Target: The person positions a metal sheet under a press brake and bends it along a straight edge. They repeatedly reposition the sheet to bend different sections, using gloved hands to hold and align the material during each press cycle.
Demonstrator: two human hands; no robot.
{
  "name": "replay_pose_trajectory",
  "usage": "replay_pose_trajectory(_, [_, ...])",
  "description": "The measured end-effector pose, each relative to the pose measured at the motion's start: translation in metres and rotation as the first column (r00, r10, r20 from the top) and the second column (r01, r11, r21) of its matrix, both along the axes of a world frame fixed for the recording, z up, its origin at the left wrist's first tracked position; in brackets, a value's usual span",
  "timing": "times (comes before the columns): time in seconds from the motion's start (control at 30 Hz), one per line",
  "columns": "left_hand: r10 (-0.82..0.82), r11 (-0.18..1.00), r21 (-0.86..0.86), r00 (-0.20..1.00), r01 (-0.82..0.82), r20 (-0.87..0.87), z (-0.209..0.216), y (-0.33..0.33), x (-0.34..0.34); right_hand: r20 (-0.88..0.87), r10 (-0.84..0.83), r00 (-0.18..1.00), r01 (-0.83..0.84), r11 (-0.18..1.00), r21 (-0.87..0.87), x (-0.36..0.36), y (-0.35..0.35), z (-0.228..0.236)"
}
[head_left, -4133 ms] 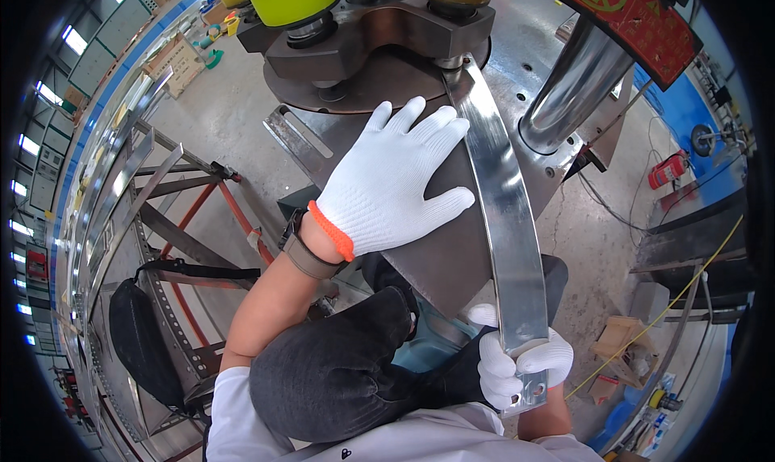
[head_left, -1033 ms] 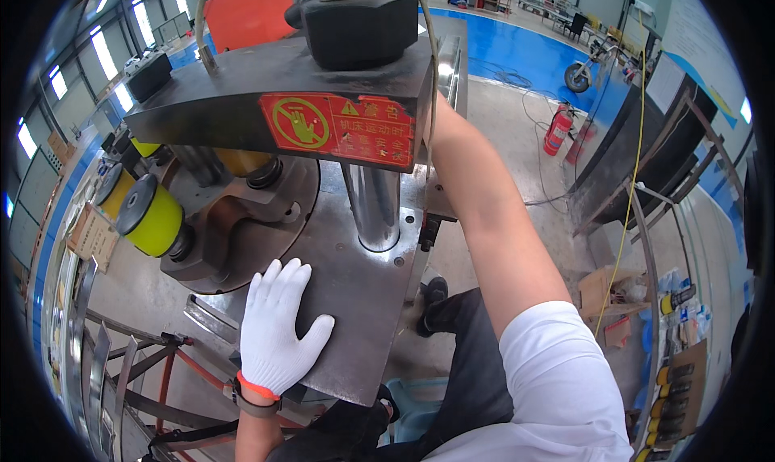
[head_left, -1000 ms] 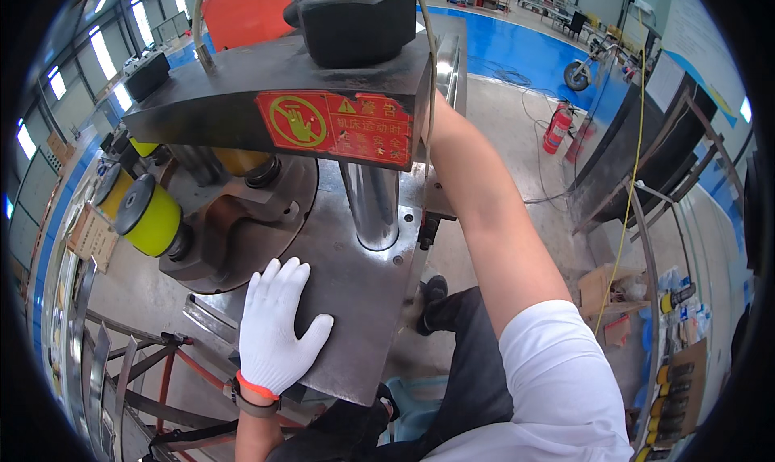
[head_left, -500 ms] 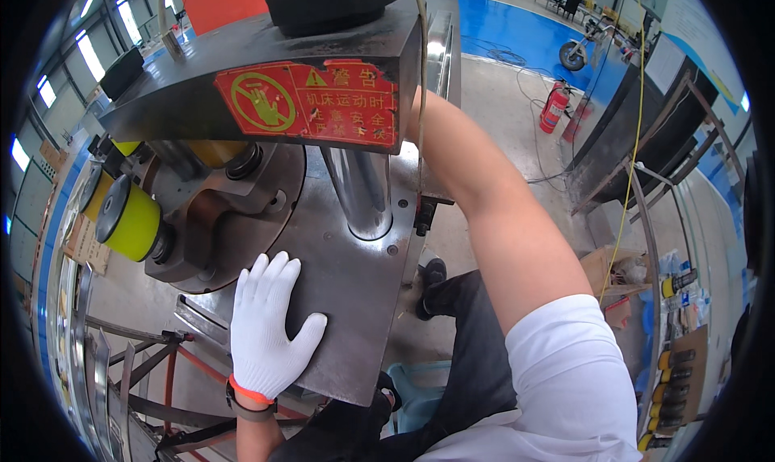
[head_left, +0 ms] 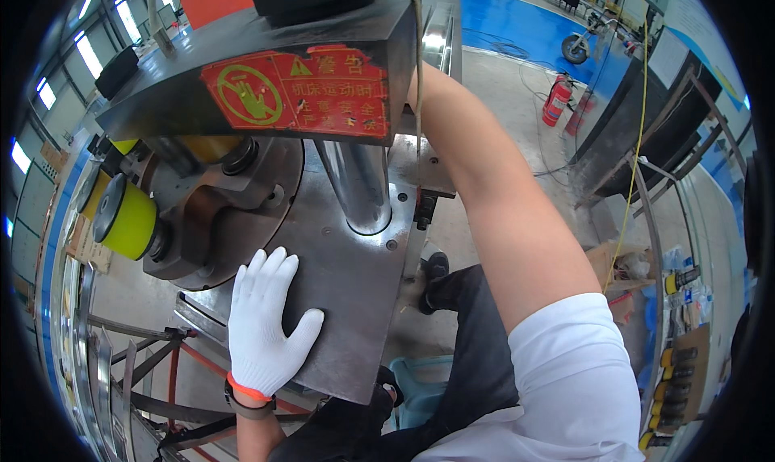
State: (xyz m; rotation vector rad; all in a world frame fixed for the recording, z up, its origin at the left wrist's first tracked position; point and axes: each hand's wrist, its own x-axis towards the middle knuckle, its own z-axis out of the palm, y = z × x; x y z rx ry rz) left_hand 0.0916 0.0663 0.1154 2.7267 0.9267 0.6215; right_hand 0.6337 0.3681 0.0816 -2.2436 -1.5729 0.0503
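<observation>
My left hand (head_left: 266,325), in a white knit glove with an orange cuff, lies flat on the grey steel table (head_left: 343,313) of a machine. Its fingers are stretched out and hold nothing; their tips lie near the edge of a round turntable (head_left: 234,248). My right arm reaches forward past the right end of the heavy upper block (head_left: 323,50), which hides the right hand. A red warning label (head_left: 295,95) is stuck on the block's front. Beneath the block, a polished steel column (head_left: 361,188) rises from the table.
Yellow-green spools (head_left: 129,217) stand on the turntable's left side. A teal stool (head_left: 420,389) sits beside my legs. To the right are a red fire extinguisher (head_left: 557,100), a dark cabinet (head_left: 650,123) and a hanging yellow cord (head_left: 638,139). Metal frames stand at lower left.
The view has shifted slightly, so the machine sits a little further left and lower. My left hand stays flat on the table. My right arm still reaches behind the block.
</observation>
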Motion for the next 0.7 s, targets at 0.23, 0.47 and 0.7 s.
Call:
replay_pose_trajectory(0.23, [0.067, 0.997, 0.035, 0.998, -0.066, -0.017, 0.001, -0.003, -0.017, 0.229, 0.038, 0.973, -0.027, 0.998, -0.051, -0.083, -0.077, 0.076])
replay_pose_trajectory(0.47, [-0.004, 0.998, 0.057, 1.0, 0.003, 0.011, -0.009, 0.0, -0.005, -0.01, -0.218, 0.976, 0.215, 0.968, -0.127, -0.019, -0.144, 0.08])
replay_pose_trajectory(0.7, [-0.02, 1.0, 0.018, 0.999, 0.019, 0.033, -0.006, -0.003, 0.002, -0.262, -0.224, 0.939, 0.216, 0.975, -0.058, 0.043, -0.134, 0.067])
